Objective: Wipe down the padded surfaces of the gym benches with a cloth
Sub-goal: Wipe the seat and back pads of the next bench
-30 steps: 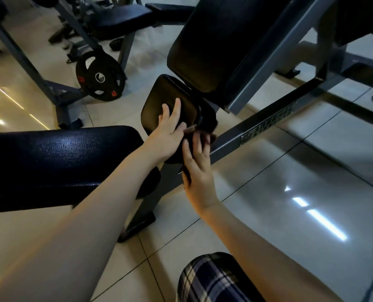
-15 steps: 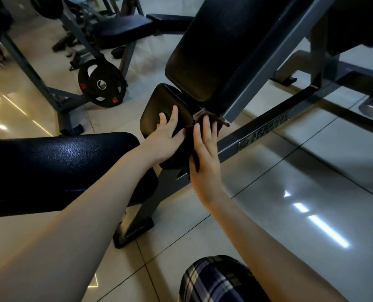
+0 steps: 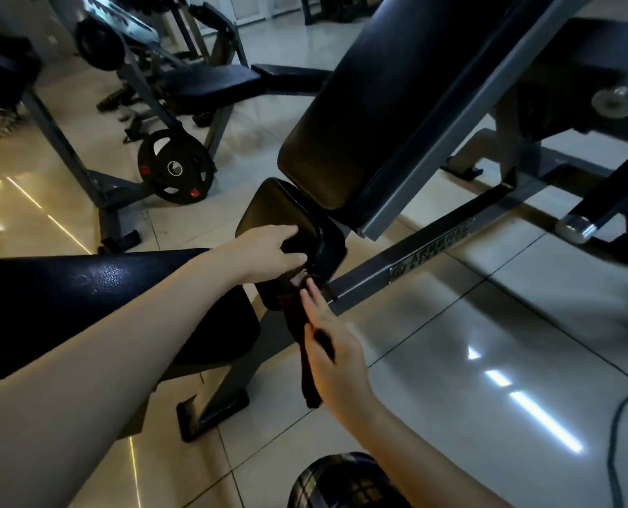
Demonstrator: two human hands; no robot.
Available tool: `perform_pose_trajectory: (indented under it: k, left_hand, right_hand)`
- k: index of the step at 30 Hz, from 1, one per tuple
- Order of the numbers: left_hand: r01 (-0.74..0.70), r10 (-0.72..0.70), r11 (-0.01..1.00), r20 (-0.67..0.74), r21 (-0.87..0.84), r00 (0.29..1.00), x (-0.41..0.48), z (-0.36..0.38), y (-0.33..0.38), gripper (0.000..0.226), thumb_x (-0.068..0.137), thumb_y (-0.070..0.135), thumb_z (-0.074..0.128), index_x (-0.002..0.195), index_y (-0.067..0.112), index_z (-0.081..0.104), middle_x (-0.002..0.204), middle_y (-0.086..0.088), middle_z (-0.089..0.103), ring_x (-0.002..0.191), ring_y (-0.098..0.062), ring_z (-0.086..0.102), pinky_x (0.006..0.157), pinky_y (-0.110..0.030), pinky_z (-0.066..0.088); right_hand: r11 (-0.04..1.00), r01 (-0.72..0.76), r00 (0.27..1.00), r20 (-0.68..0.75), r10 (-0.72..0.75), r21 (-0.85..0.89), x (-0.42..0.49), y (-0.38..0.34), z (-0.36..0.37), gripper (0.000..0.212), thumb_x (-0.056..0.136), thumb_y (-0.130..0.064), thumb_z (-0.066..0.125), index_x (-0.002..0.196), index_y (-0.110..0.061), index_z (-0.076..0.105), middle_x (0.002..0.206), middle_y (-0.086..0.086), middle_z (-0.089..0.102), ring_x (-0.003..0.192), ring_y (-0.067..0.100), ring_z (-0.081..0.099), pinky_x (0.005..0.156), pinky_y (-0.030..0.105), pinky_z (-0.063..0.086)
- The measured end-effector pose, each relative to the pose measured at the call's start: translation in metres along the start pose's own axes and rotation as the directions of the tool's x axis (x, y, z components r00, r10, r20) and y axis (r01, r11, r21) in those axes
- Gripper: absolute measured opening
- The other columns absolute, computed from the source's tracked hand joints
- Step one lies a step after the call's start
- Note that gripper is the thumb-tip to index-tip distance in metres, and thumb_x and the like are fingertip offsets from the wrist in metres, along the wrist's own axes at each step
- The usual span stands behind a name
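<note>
Hands, two: left grip [image 3: 264,254] clasps one seat pad [image 3: 275,210]; right grip [image 3: 336,357] holds one cloth [image 3: 308,379] against it.

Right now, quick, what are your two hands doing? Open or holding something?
Left hand: grips the edge of the seat pad.
Right hand: holds the cloth against the pad's side.

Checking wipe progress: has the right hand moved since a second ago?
Yes. The right hand, holding the cloth, has slid down from the hinge end of the seat pad toward its lower corner, nearer the person.
</note>
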State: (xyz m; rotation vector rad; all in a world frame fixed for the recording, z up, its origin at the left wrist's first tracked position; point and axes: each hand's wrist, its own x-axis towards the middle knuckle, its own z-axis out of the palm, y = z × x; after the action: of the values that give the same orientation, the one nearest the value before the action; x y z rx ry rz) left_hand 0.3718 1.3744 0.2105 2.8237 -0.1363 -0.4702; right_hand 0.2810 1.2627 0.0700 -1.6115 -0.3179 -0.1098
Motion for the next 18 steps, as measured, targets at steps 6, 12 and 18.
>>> perform_pose_trajectory:
  k: [6, 12, 18]
  left_hand:
    - [0.091, 0.043, 0.843, 0.235, -0.531, 0.971, -0.049, -0.045, 0.027, 0.054, 0.075, 0.066, 0.046, 0.116, 0.034, 0.06, 0.118, -0.001, 0.066, 0.109, -0.019, 0.063, 0.102, -0.045, 0.046]
    - [0.122, -0.043, 0.385, 0.114, -0.915, 0.992, -0.066, -0.069, 0.039, 0.057, 0.056, 0.037, 0.076, 0.104, 0.009, 0.059, 0.099, -0.016, 0.071, 0.095, -0.033, 0.069, 0.086, -0.047, 0.055]
    - [-0.067, 0.044, 0.106, -0.063, -0.992, 0.997, -0.069, -0.114, 0.055, 0.062, 0.066, 0.041, 0.071, 0.12, 0.011, 0.06, 0.106, -0.009, 0.073, 0.099, -0.025, 0.07, 0.087, -0.04, 0.055]
  right_hand:
    - [0.717, -0.327, 0.941, 0.143, 0.307, 0.616, 0.033, -0.098, -0.043, 0.029, 0.096, -0.025, 0.048, 0.107, -0.041, 0.069, 0.108, 0.003, 0.071, 0.094, 0.024, 0.07, 0.07, 0.031, 0.056]
    - [0.813, -0.212, 0.971, 0.02, 0.24, 0.542, 0.079, -0.156, -0.058, 0.033, 0.08, -0.03, 0.063, 0.109, -0.018, 0.053, 0.112, 0.01, 0.06, 0.088, 0.023, 0.069, 0.061, 0.032, 0.058]
    - [0.985, 0.111, 0.986, -0.136, -0.093, 0.132, 0.136, -0.218, -0.057, 0.023, 0.087, -0.031, 0.066, 0.088, -0.009, 0.058, 0.103, 0.008, 0.062, 0.093, 0.027, 0.066, 0.079, 0.053, 0.057]
